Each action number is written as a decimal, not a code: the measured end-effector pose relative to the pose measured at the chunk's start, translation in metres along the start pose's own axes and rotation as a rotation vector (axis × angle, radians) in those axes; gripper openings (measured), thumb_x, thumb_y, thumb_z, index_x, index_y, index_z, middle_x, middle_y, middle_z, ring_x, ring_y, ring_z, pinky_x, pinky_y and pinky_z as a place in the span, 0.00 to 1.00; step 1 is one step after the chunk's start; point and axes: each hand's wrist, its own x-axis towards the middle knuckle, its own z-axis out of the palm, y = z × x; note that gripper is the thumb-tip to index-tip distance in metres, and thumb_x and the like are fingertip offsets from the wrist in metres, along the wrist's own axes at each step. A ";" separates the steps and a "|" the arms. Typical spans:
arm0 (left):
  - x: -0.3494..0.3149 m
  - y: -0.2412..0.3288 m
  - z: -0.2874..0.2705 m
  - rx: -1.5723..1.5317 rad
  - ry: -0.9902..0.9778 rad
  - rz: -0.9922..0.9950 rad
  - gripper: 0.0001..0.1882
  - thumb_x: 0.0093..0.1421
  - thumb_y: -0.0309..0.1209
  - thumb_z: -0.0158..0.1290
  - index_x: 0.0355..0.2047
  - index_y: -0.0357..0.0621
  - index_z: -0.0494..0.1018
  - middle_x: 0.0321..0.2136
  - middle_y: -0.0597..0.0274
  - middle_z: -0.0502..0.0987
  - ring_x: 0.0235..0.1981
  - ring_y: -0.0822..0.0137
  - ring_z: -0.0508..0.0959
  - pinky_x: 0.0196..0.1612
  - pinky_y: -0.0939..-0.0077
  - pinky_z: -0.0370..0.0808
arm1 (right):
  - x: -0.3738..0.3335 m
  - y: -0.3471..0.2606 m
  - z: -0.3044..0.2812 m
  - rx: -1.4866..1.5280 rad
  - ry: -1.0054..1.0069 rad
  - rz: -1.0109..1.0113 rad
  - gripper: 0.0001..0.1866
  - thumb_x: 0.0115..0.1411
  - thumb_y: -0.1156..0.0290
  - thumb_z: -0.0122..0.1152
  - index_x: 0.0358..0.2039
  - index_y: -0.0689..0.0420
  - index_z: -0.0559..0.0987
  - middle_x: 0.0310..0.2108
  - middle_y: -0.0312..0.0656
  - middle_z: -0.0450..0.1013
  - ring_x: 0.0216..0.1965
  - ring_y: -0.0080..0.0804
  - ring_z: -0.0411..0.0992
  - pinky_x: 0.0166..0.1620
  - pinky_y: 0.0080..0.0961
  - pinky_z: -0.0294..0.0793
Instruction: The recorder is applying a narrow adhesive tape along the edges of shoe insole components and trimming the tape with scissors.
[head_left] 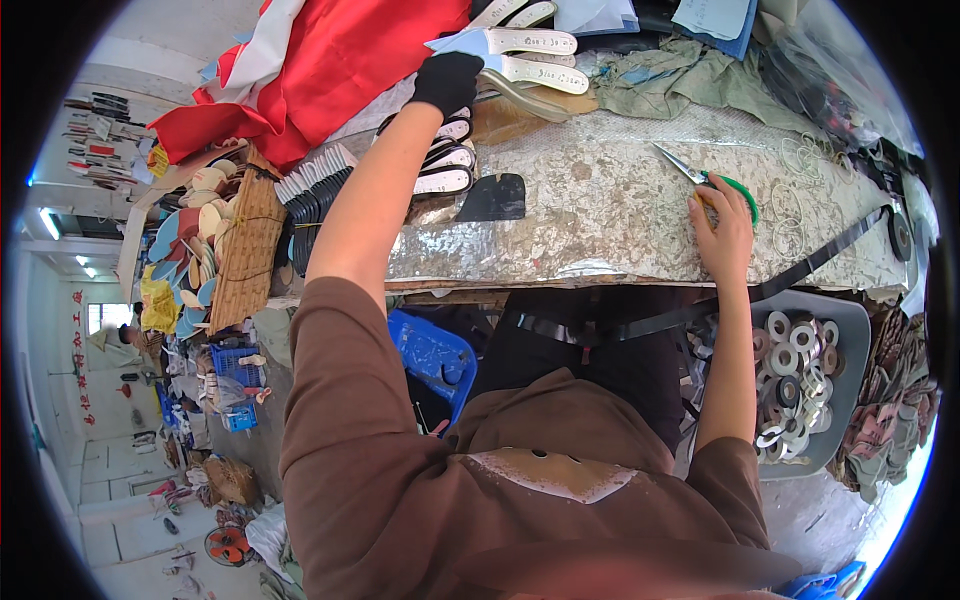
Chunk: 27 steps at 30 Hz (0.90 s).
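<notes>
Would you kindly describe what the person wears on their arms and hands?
The left hand wears a black knit glove, while the right hand is bare. Both arms emerge from short brown sleeves of one top, leaving the forearms uncovered.

A worn, silvery-mottled workbench (600, 215) spans the middle, with a blue plastic crate (436, 358) beneath it. At far left, pale floor tiles (120, 480) and a bright window (100, 317) show.

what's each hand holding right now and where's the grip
The right hand holds the scissors by their green handle. The gloved left hand rests on a pale shoe sole near its middle; whether it grips it cannot be told.
</notes>
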 end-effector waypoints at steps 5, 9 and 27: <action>-0.042 0.020 -0.031 -0.016 -0.028 -0.057 0.12 0.50 0.32 0.55 0.37 0.53 0.77 0.32 0.58 0.81 0.36 0.56 0.81 0.36 0.56 0.77 | -0.001 0.003 0.003 0.076 0.036 -0.022 0.10 0.57 0.67 0.64 0.37 0.57 0.81 0.49 0.43 0.76 0.51 0.44 0.72 0.55 0.37 0.67; -0.074 0.065 -0.062 0.086 0.212 0.157 0.10 0.53 0.29 0.53 0.37 0.50 0.73 0.31 0.62 0.75 0.30 0.60 0.79 0.29 0.66 0.76 | 0.000 -0.006 0.000 0.120 0.199 -0.107 0.06 0.55 0.71 0.64 0.33 0.59 0.80 0.39 0.43 0.79 0.47 0.43 0.74 0.53 0.38 0.68; -0.134 0.166 -0.156 -0.082 0.443 0.547 0.06 0.54 0.29 0.55 0.26 0.47 0.69 0.46 0.58 0.77 0.50 0.58 0.78 0.47 0.67 0.78 | 0.026 -0.131 0.002 0.375 -0.131 -0.038 0.18 0.64 0.56 0.57 0.44 0.58 0.77 0.27 0.44 0.76 0.29 0.42 0.76 0.38 0.33 0.77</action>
